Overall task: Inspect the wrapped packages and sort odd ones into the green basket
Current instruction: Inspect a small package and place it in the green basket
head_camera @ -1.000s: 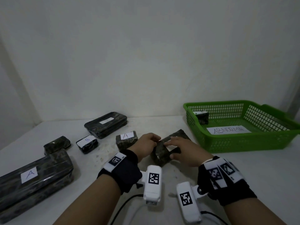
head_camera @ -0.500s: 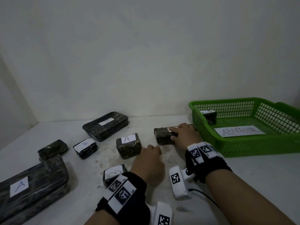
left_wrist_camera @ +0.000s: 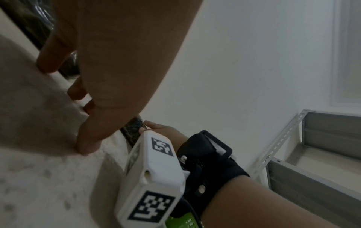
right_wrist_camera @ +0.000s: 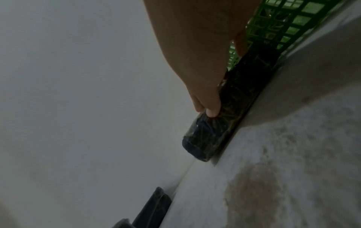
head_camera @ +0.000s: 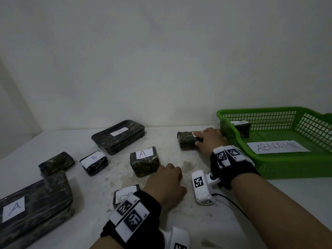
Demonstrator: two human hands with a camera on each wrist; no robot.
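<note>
A small dark wrapped package lies on the white table against the left wall of the green basket. My right hand covers it from above, with fingers along the top and the thumb on the near side. The right wrist view shows those fingertips on the package beside the basket mesh. My left hand rests loosely curled on the table and holds nothing. Its fingertips touch the surface. One wrapped package sits inside the basket by a paper marked ABNORMAL.
Left of my hands lie a block marked A, a small one marked B, a flat long one, an unlabelled small one and a big one marked A. Another labelled package lies beside my left wrist. A metal shelf stands at the right.
A second ago both hands held the package mid-table. My right hand then carried it back and right to the basket's side, and my left hand let go and settled on the table.
</note>
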